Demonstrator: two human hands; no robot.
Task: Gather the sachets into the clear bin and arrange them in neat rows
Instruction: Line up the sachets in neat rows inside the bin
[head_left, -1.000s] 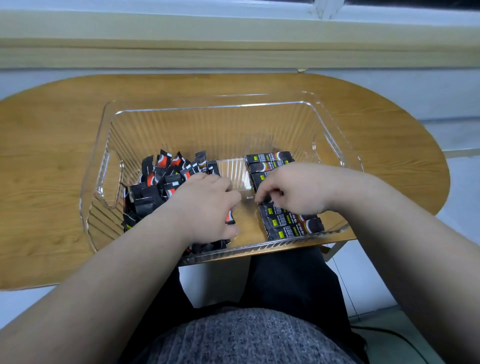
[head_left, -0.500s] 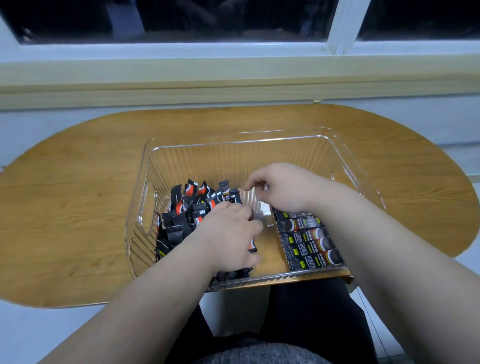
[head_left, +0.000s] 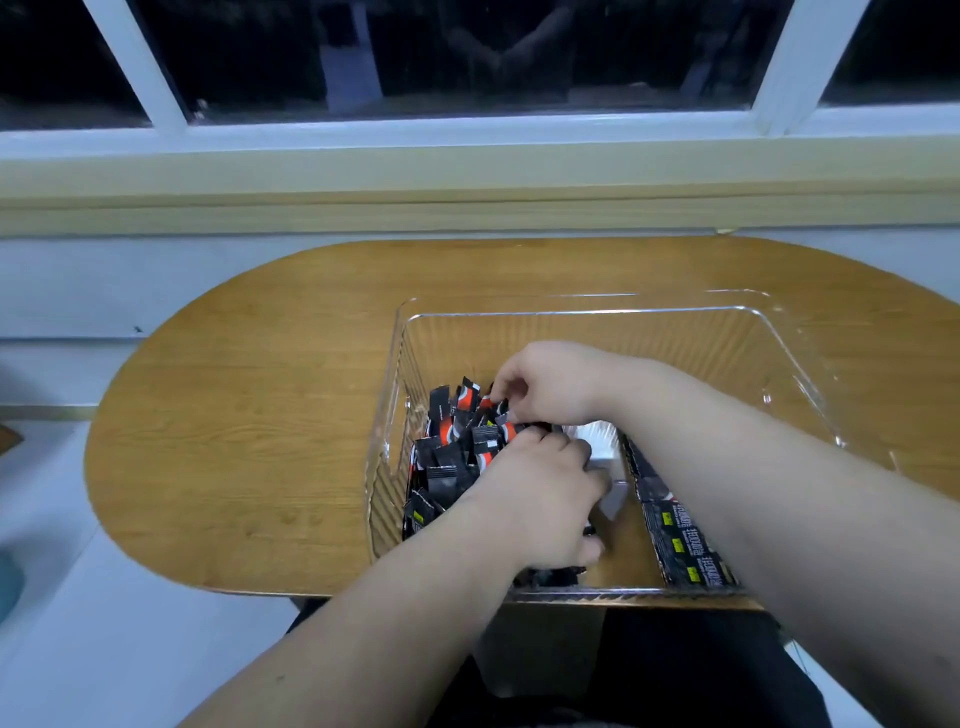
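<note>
Bin (head_left: 779, 358) on worktop (head_left: 234, 415): loose sachets (head_left: 451, 460) heaped in its left half, flat row (head_left: 675, 540) along its right; right hand (head_left: 556, 384) fingers pinch sachets on top, left hand (head_left: 535, 504) curled over them, grip unclear.

Oval wooden table (head_left: 249, 415), white-framed dark window (head_left: 467, 52), pale sill (head_left: 467, 176)

1. The left hand (head_left: 540, 499) and right hand (head_left: 553, 384) are bare, with short, rounded fingers (head_left: 504, 388).
2. The left forearm (head_left: 395, 613) and right forearm (head_left: 753, 467) are uncovered right to the picture's edge.
3. Plain black trousers (head_left: 685, 670) cover the lap at the bottom of the view.
</note>
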